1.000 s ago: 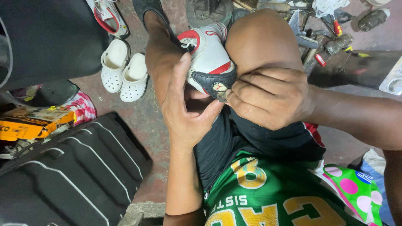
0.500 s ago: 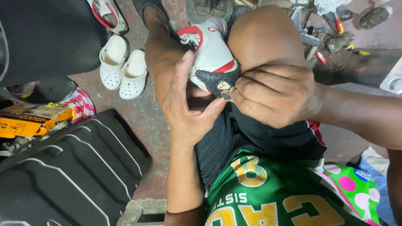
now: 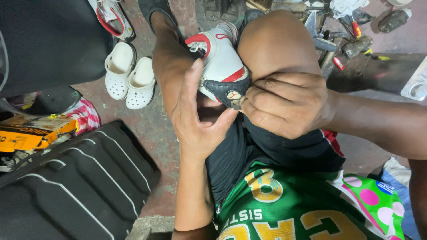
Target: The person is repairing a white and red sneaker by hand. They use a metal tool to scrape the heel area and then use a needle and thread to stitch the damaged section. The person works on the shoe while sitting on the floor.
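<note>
Two hands are closed on a white sneaker: left hand at 7 o'clock, right hand at 4 o'clock.

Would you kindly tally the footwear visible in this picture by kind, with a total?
Sneaker held in the left hand and right hand, white, red and black: 1
Sneaker on the floor, white and red: 1
White clogs: 2
Dark sandal on a foot: 1
Total: 5

The sneaker rests between the knees; clogs lie left of it, tools right.
</note>
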